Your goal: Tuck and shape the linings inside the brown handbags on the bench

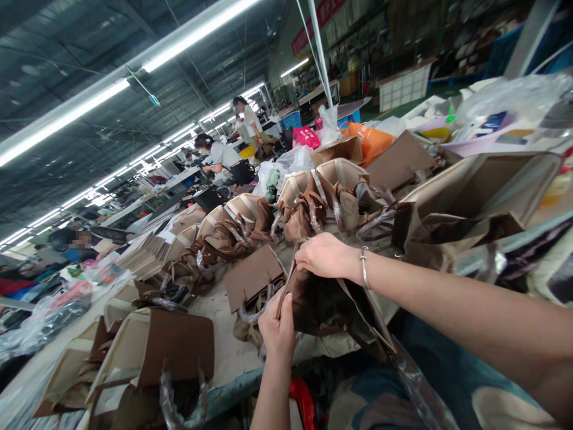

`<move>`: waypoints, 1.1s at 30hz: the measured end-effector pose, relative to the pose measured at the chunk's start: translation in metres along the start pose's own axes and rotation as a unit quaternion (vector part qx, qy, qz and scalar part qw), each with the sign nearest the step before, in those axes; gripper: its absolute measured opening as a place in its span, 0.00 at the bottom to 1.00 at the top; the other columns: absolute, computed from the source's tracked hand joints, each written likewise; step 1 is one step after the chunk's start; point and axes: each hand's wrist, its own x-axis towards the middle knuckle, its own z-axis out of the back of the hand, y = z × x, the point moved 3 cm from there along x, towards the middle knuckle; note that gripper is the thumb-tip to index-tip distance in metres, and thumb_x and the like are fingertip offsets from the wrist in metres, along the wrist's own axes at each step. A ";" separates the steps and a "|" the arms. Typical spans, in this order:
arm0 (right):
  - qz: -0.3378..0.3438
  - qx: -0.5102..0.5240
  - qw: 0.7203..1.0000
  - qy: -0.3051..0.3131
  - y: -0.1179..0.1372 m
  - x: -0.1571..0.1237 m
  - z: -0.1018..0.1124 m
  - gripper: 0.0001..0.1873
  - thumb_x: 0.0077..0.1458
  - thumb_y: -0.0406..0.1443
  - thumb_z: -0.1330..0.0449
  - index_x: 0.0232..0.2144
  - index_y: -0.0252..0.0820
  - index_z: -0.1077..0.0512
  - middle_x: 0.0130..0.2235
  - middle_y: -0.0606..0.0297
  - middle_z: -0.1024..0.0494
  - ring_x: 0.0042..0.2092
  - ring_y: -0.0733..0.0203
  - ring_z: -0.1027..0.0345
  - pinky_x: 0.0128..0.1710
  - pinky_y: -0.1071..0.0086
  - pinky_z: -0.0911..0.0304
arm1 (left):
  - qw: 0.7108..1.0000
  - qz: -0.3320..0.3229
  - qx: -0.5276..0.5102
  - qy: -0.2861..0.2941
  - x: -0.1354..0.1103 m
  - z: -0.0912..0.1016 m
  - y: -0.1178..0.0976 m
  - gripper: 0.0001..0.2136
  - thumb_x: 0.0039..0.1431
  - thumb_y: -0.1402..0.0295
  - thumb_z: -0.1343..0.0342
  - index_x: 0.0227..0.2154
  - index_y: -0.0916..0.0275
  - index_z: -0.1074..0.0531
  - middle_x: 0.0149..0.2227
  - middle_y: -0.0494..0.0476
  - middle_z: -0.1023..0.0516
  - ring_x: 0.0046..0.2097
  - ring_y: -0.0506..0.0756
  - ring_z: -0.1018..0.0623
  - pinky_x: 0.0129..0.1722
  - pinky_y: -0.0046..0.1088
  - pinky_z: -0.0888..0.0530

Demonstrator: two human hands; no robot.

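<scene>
A dark brown handbag (317, 307) is tilted at the near edge of the table, in front of my body. My left hand (276, 322) pinches the left end of its top edge between thumb and fingers. Higher up on that same edge, my right hand (326, 255) is closed, its fingertips folded over the material. A bracelet (364, 269) circles my right wrist. From the bag a plastic-wrapped strap (418, 385) hangs down toward my lap. The bag's lower part is partly hidden by my hands and the table edge.
Several brown and beige bag pieces (298, 206) with plastic-wrapped handles line the table (226, 352). Another brown bag (179, 346) stands at the near left. Flat stacked panels (145, 254) lie farther left. An orange plastic bag (369, 143) sits behind. Co-workers (221, 155) are in the background.
</scene>
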 end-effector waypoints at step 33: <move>-0.017 -0.054 0.998 0.022 -0.006 -0.002 -0.002 0.16 0.60 0.44 0.50 0.31 0.43 0.27 0.34 0.63 0.23 0.36 0.60 0.31 0.30 0.71 0.48 | 0.999 -0.016 -0.030 0.017 -0.004 -0.009 -0.012 0.11 0.57 0.67 0.47 0.41 0.62 0.25 0.40 0.57 0.21 0.43 0.55 0.23 0.46 0.33 0.26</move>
